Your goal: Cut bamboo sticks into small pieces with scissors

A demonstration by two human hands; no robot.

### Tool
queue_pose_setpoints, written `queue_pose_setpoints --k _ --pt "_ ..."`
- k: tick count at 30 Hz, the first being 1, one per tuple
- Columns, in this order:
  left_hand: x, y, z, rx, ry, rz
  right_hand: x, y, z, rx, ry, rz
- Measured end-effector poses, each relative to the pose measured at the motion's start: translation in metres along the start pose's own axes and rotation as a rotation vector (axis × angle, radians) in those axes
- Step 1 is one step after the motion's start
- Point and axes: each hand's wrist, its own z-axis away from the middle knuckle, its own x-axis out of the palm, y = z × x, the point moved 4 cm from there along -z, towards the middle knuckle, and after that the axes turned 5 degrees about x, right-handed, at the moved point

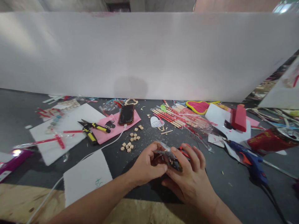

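Landmark: A black smartphone in a brown case [126, 114] lies on a pink sheet [137, 117]; the white cable [112, 141] at its near end probably charges it.
In hand: A small, clear, crinkled plastic piece [164, 148] sits nearer the wearer than the phone and to its right, raised between two bare hands, apparently so both can steady it.
Left hand [146, 162]: Thumb and fingers curl in, pinching the plastic at its near-phone side.
Right hand [190, 175]: Bent fingers arch over the opposite side, index fingertip at the plastic; how firmly they close cannot be told.
Red-handled object [184, 151]: It shows behind the right fingers, beyond the phone's right; whether gripped is unclear.
Pale wooden clusters [127, 147]: They lie loose on the phone's near side, perhaps for easy reach.
Black-and-yellow pliers [90, 133]: They rest left of the phone, jaws parted.
Red and pale sticks [171, 119]: They lie right of the phone, partly under clear wrap that likely keeps them together.
Blue glue gun [254, 163]: It lies on its side, well right of the phone.
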Motion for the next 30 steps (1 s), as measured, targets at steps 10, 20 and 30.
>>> queue_pose_setpoints --k 10,20,30 --pt "-0.009 -0.009 -0.004 -0.008 0.110 0.010 -0.006 0.053 0.009 0.357 -0.137 -0.269" --pt "-0.010 -0.011 -0.010 0.009 0.155 -0.035 0.007 0.056 0.018 0.307 -0.422 -0.311" --pt "-0.006 -0.004 -0.005 0.050 0.156 0.055 0.021 0.041 0.012 0.274 -0.376 -0.237"
